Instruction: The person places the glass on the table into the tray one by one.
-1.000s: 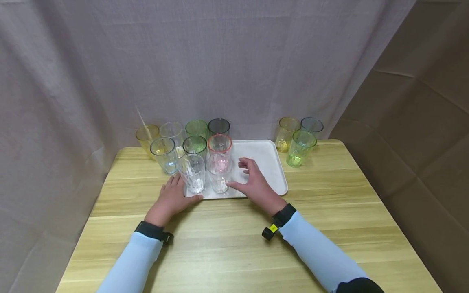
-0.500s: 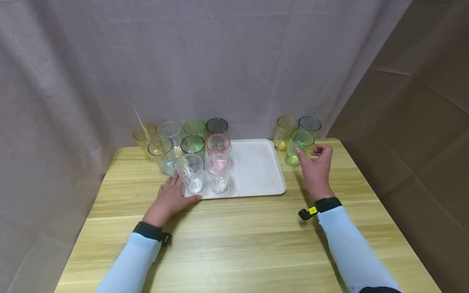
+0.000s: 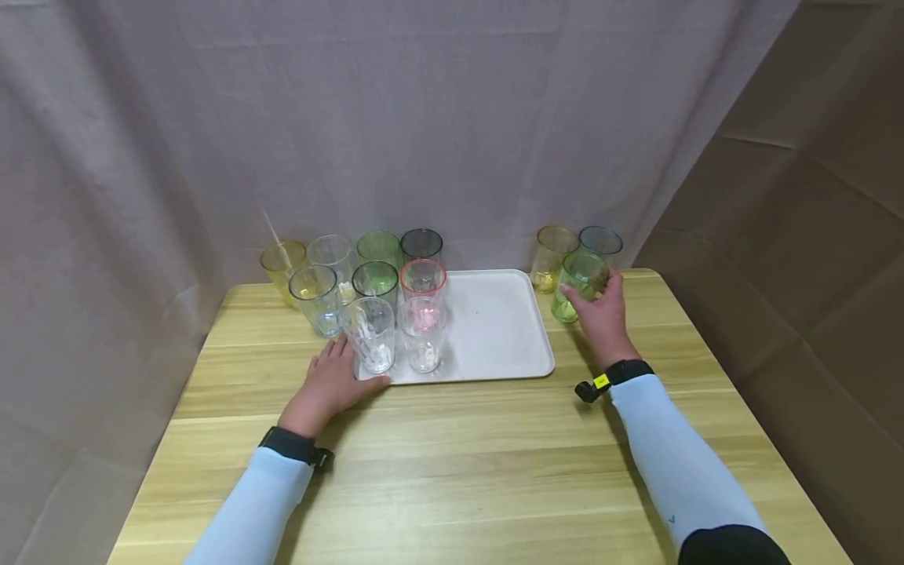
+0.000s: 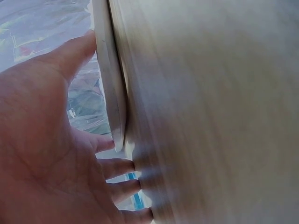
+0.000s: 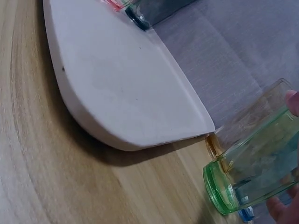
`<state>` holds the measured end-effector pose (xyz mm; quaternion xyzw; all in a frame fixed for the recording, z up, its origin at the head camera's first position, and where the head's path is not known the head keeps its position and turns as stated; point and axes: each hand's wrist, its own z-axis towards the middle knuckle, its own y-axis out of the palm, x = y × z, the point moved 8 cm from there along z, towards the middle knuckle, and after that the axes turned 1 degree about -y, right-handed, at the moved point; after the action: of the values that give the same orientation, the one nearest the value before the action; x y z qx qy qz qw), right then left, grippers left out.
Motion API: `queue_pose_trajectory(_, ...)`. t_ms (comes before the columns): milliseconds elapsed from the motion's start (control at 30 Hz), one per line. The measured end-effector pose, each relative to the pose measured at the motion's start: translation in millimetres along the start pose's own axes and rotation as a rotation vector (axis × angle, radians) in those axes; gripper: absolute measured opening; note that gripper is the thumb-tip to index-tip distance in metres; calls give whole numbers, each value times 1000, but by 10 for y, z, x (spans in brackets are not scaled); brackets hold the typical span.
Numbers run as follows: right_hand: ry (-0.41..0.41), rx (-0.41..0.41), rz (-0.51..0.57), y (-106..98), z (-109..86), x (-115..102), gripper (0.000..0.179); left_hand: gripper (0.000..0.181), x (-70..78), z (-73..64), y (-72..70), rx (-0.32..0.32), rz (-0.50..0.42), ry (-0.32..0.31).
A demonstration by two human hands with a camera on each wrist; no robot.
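On the right of the table my right hand [image 3: 603, 318] holds a light green glass [image 3: 581, 271], its thumb on the near side and fingers round the far side. The right wrist view shows the green glass [image 5: 217, 186] upright beside the tray, its base near the tabletop; whether it touches is unclear. My left hand [image 3: 328, 388] rests at the front left corner of the white tray [image 3: 497, 329], thumb along the front edge, fingers extended at the left side. In the left wrist view the thumb touches the tray rim [image 4: 110, 70]. Two clear glasses [image 3: 374, 333] stand beside that hand.
More glasses stand on the tray's left half: a red-rimmed one [image 3: 424, 275], green ones and a black-rimmed one [image 3: 421, 239]. Left of these are a blue-tinted glass [image 3: 315, 294] and a yellow glass [image 3: 275, 271]. A yellow glass [image 3: 547, 259] and a blue-rimmed glass [image 3: 600, 238] stand behind the held one.
My right hand has left the clear glass at the tray's front, moved right to the light green glass, and closed its fingers round it. The left hand has stayed in place.
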<state>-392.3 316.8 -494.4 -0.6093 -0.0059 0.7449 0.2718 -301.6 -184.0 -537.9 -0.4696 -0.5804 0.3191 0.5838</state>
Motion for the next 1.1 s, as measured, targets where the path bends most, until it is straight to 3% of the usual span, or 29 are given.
queue_pose_trajectory(267, 34, -13, -40, -71, -49, -60, 101, 120, -3, 29, 21, -11, 5, -5)
queue_pose_trajectory(533, 18, -38, -3, -42, -151, -233, 98, 122, -14, 29, 21, -15, 7, -10)
queue_pose_trajectory(800, -26, -154, 75, 311, -344, -531, 97, 120, -6, 17, 13, -6, 5, -10)
queue_pose_trajectory(900, -23, -202, 65, 483, -439, -610, 99, 120, 3, 7, 5, -4, 4, -8)
queue_pose_trajectory(1100, -97, -240, 62, 804, -557, -720, 99, 119, 20, -12, -13, -5, 2, -8)
